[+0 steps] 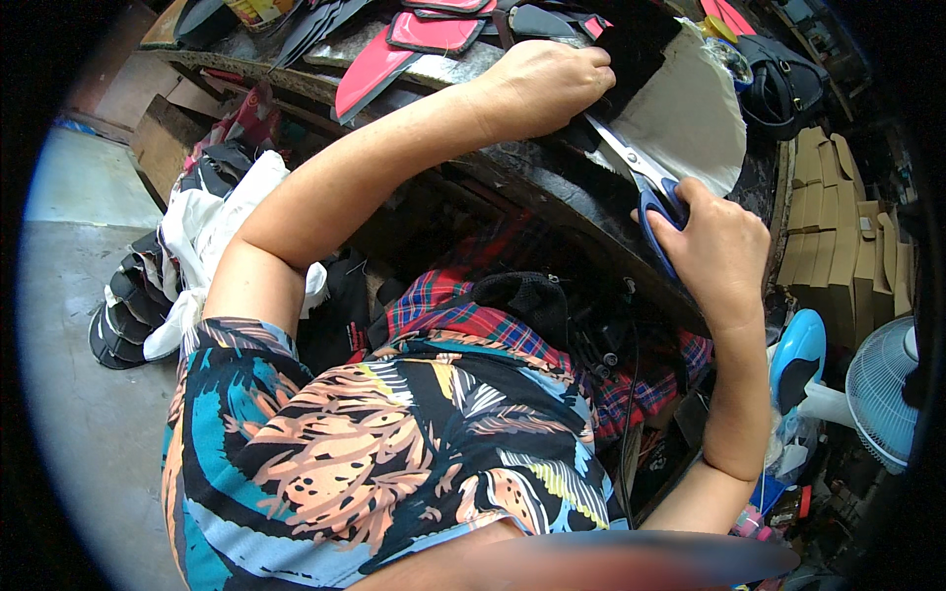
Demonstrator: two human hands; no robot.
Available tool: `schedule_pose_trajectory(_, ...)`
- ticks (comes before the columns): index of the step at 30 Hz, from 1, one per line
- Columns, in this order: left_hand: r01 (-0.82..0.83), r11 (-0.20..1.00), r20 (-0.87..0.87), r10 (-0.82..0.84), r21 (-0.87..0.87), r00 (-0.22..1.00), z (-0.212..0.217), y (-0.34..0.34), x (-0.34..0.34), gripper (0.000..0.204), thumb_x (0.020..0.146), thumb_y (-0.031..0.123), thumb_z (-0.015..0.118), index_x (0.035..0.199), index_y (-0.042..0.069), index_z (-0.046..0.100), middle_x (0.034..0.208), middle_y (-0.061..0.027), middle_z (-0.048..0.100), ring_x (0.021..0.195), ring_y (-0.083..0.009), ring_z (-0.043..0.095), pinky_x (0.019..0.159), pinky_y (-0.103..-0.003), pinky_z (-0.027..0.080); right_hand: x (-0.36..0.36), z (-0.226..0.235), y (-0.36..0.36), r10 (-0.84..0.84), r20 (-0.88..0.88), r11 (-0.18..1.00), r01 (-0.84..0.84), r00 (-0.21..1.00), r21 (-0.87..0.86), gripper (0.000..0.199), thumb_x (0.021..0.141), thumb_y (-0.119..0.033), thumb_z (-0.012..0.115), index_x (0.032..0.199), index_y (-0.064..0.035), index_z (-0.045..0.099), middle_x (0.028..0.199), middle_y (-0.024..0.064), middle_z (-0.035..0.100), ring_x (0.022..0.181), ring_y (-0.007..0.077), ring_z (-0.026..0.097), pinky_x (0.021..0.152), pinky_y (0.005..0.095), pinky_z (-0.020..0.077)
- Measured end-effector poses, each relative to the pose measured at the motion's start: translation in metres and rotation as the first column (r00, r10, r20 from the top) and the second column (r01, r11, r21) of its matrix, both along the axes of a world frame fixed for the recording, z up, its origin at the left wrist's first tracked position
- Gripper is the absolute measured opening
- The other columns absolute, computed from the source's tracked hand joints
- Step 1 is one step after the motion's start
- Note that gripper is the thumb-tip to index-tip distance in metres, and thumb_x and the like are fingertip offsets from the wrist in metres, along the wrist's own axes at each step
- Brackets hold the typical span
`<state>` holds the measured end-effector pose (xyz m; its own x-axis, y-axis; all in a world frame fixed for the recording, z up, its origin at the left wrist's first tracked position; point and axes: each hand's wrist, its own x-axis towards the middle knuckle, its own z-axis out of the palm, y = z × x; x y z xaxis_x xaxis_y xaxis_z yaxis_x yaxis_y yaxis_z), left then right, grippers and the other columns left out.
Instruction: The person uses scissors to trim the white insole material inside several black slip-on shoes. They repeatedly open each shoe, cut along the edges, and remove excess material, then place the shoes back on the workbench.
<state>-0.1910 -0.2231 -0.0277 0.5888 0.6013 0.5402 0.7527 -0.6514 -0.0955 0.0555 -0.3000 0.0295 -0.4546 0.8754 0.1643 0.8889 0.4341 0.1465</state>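
My right hand [719,251] grips a pair of scissors [641,165] with blue handles, thumb and fingers in the loops. The blades point up and left toward a piece of black material [641,54]. Pinched in closed fingers at that material's left edge is my left hand [547,87], just beyond the blade tips. A pale grey-white sheet [695,113] with a curved, rough edge lies beside the black piece, partly under it. Whether the blades touch the material is hard to make out.
Pink-and-grey cut pieces [434,32] lie along the worktable's far side. A black bag [783,84] sits at the table's right end, above folded cardboard [828,217]. A fan [882,394] stands at right. White-and-black fabric pieces [187,246] are piled at left.
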Motion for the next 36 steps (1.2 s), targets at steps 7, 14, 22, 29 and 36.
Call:
schedule_pose_trajectory(7, 0.050, 0.997, 0.193, -0.038, -0.060, 0.980, 0.014, -0.001, -0.007, 0.014, 0.092, 0.014, 0.065, 0.104, 0.007, 0.067, 0.105, -0.0114, 0.066, 0.095, -0.0312, 0.070, 0.080, -0.040, 0.058, 0.034, 0.006, -0.009, 0.031, -0.032, 0.995, -0.034, 0.999, -0.090, 0.033, 0.081, -0.035, 0.080, 0.094, -0.0061, 0.071, 0.074, 0.0159, 0.070, 0.072, 0.0343, 0.071, 0.066, 0.0443, 0.0533)
schedule_pose_trajectory(14, 0.016, 0.996, -0.209, -0.034, -0.087, 0.977, 0.024, -0.023, 0.001, 0.062, 0.084, 0.016, 0.070, 0.144, 0.018, 0.053, 0.110, -0.0053, 0.069, 0.092, -0.0245, 0.069, 0.085, -0.038, 0.054, 0.085, -0.032, -0.011, -0.076, -0.577, 0.997, 0.066, 0.813, -0.039, 0.031, 0.077, -0.019, 0.086, 0.101, -0.0050, 0.074, 0.083, 0.0109, 0.073, 0.070, 0.0181, 0.071, 0.065, 0.0319, 0.0529)
schedule_pose_trajectory(22, 0.151, 0.964, 0.263, -0.207, 0.217, 0.942, 0.068, 0.002, 0.027, 0.013, 0.092, 0.017, 0.068, 0.104, 0.013, 0.069, 0.092, -0.0078, 0.072, 0.086, -0.0287, 0.071, 0.069, -0.038, 0.056, 0.091, -0.085, -0.015, -0.099, -0.995, 0.992, -0.081, -0.016, -0.098, 0.033, 0.098, -0.024, 0.071, 0.115, 0.0025, 0.060, 0.092, 0.0065, 0.069, 0.076, 0.0094, 0.061, 0.070, 0.0238, 0.0497)
schedule_pose_trajectory(29, 0.760, 0.530, 0.909, 0.055, -0.377, 0.413, 0.073, 0.040, 0.107, 0.043, 0.100, 0.028, 0.066, 0.133, 0.000, 0.063, 0.116, -0.0026, 0.068, 0.109, -0.0091, 0.060, 0.095, -0.026, 0.047, 0.101, -0.078, 0.005, 0.127, -0.984, 0.962, 0.225, 0.126, 0.153, 0.052, 0.100, -0.045, 0.064, 0.129, -0.0031, 0.054, 0.110, 0.0057, 0.069, 0.093, 0.0167, 0.063, 0.083, 0.0335, 0.0480)
schedule_pose_trajectory(36, 0.586, 0.771, 0.783, -0.196, -0.249, 0.590, 0.050, 0.098, 0.178, 0.045, 0.098, 0.043, 0.063, 0.110, 0.000, 0.064, 0.094, -0.0251, 0.067, 0.093, -0.0351, 0.068, 0.083, -0.043, 0.052, 0.149, -0.081, 0.077, -0.041, -0.936, 0.989, 0.119, -0.349, -0.087, 0.040, 0.093, -0.007, 0.070, 0.129, 0.0007, 0.056, 0.121, 0.0074, 0.065, 0.109, 0.0226, 0.063, 0.094, 0.0351, 0.0505)
